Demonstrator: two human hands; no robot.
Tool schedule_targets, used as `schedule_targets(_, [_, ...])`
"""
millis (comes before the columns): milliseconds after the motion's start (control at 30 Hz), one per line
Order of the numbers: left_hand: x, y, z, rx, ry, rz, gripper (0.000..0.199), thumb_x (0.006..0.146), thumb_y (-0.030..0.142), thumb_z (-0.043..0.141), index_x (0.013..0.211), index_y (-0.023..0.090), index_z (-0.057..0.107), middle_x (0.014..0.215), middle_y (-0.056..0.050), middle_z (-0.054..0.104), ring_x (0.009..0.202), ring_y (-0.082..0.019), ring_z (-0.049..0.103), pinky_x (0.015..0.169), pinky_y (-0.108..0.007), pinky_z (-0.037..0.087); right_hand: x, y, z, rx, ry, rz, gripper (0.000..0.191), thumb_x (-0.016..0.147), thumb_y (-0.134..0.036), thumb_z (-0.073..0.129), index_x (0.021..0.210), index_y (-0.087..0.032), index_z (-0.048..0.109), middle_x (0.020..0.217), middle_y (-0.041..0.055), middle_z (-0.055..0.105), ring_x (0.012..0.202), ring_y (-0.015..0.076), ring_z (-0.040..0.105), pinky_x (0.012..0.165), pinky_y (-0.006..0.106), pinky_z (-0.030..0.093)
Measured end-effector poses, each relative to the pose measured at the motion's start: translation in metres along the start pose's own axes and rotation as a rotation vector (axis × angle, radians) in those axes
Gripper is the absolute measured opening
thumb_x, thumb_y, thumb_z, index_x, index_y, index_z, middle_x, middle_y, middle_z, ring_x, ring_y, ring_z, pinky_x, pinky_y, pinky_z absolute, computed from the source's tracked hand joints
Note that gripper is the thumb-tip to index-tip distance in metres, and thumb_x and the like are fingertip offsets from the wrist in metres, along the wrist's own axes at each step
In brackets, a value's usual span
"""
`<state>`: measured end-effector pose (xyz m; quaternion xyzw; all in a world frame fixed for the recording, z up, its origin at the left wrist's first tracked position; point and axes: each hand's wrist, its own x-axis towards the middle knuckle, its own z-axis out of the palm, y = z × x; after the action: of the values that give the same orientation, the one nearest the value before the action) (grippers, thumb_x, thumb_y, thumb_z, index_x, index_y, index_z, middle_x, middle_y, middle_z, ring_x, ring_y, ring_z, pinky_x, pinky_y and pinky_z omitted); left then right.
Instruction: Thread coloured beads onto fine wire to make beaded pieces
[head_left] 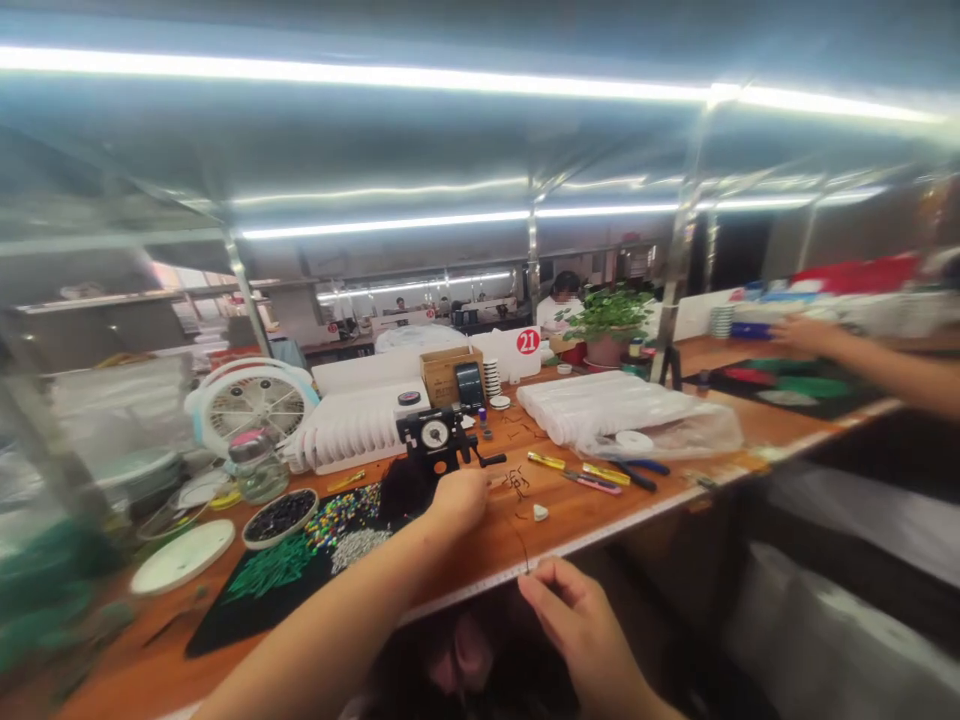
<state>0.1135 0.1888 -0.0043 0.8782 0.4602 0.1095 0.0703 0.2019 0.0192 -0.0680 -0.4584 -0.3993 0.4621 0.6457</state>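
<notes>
My right hand (574,612), at the table's front edge, pinches a thin dark cord (525,545) between thumb and forefinger. The cord rises from the fingertips over the wood. My left hand (460,500) is curled just in front of a black hand-crank device (436,432) with a round dial; its fingertips are hidden, so what it holds cannot be made out. Left of it, a black mat (225,620) carries green strips (274,568), multicoloured beads (337,515) and silvery small pieces (358,548). Short dark cord scraps (516,482) and a small white piece (540,513) lie right of my left hand.
Yellow-handled tools (607,474) and pliers (637,478) lie right. Behind are a plastic-wrapped white bundle (600,405), a fan (259,405), a glass jar (261,470) and a potted plant (609,320). A co-worker's arm (847,345) reaches over the table at far right.
</notes>
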Motion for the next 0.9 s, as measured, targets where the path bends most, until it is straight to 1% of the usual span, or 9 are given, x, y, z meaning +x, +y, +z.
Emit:
schedule_targets(67, [0.014,0.001,0.007,0.039,-0.014,-0.033,0.017,0.083,0.021,0.053,0.08,0.011,0.067,0.09,-0.015,0.068,0.093,-0.026,0.061,0.085,-0.041,0.042,-0.001,-0.002,-0.003,0.012,-0.017,-0.001,0.034,0.075,-0.046,0.065,0.06,-0.019,0.05,0.047,-0.0054,0.039,0.045,0.0086,0.032,0.044,0.022,0.027])
schedule_targets(167, [0.024,0.002,0.013,0.052,-0.023,-0.078,0.018,0.083,0.027,0.056,0.08,0.012,0.065,0.091,-0.011,0.068,0.092,-0.022,0.061,0.087,-0.041,0.042,0.0,-0.002,-0.007,-0.004,-0.025,-0.015,0.035,0.075,-0.046,0.064,0.059,-0.019,0.049,0.047,-0.0046,0.041,0.045,0.0095,0.034,0.045,0.023,0.028])
schedule_targets(267, [0.025,0.002,0.015,0.01,0.01,-0.091,0.014,0.082,0.023,0.056,0.077,0.013,0.065,0.09,-0.013,0.068,0.093,-0.024,0.061,0.085,-0.039,0.041,0.002,0.002,-0.011,-0.033,-0.013,-0.036,0.035,0.075,-0.045,0.064,0.059,-0.018,0.048,0.051,-0.004,0.042,0.048,0.0094,0.035,0.047,0.023,0.029])
schedule_targets(367, [0.019,0.002,0.013,-0.092,0.068,-0.08,0.015,0.079,0.02,0.054,0.071,0.015,0.066,0.081,-0.013,0.069,0.087,-0.026,0.062,0.079,-0.036,0.04,0.002,0.004,-0.013,-0.031,-0.023,-0.032,0.035,0.076,-0.044,0.063,0.059,-0.018,0.047,0.052,-0.0036,0.043,0.049,0.0096,0.036,0.048,0.023,0.029])
schedule_targets(500, [0.006,0.0,0.007,-0.322,0.146,-0.099,0.017,0.079,0.024,0.053,0.074,0.016,0.067,0.068,-0.006,0.067,0.07,-0.02,0.061,0.068,-0.029,0.04,0.0,0.002,-0.01,-0.018,-0.023,-0.013,0.036,0.075,-0.045,0.063,0.058,-0.019,0.046,0.05,-0.0035,0.044,0.049,0.0101,0.037,0.048,0.023,0.031])
schedule_targets(633, [-0.008,-0.005,0.001,-0.592,0.238,-0.173,0.016,0.076,0.027,0.056,0.076,0.013,0.065,0.071,-0.005,0.066,0.07,-0.018,0.059,0.065,-0.027,0.04,-0.001,0.002,-0.006,-0.057,-0.023,-0.015,0.038,0.074,-0.049,0.063,0.057,-0.018,0.048,0.051,-0.0025,0.045,0.05,0.011,0.038,0.047,0.024,0.03])
schedule_targets(700, [-0.017,-0.007,-0.002,-0.729,0.253,-0.218,0.017,0.076,0.029,0.057,0.076,0.014,0.064,0.071,-0.005,0.065,0.067,-0.017,0.058,0.062,-0.026,0.04,0.0,0.003,-0.005,-0.085,-0.024,-0.006,0.038,0.073,-0.05,0.064,0.058,-0.018,0.049,0.053,-0.0023,0.046,0.05,0.0108,0.037,0.046,0.023,0.028])
schedule_targets(800, [-0.039,-0.009,-0.01,-0.932,0.224,-0.268,0.02,0.075,0.033,0.059,0.079,0.014,0.062,0.068,-0.003,0.064,0.059,-0.014,0.056,0.055,-0.023,0.04,0.003,0.003,-0.003,-0.083,-0.031,0.012,0.036,0.075,-0.049,0.063,0.06,-0.018,0.051,0.052,-0.004,0.043,0.047,0.0096,0.034,0.045,0.023,0.026])
schedule_targets(900, [-0.072,-0.008,-0.023,-1.135,0.129,-0.298,0.021,0.071,0.034,0.065,0.077,0.015,0.058,0.073,-0.005,0.065,0.063,-0.014,0.06,0.049,-0.02,0.038,0.007,0.0,0.001,-0.067,-0.038,-0.009,0.034,0.076,-0.046,0.063,0.062,-0.018,0.05,0.053,-0.0057,0.04,0.046,0.0075,0.03,0.045,0.022,0.025])
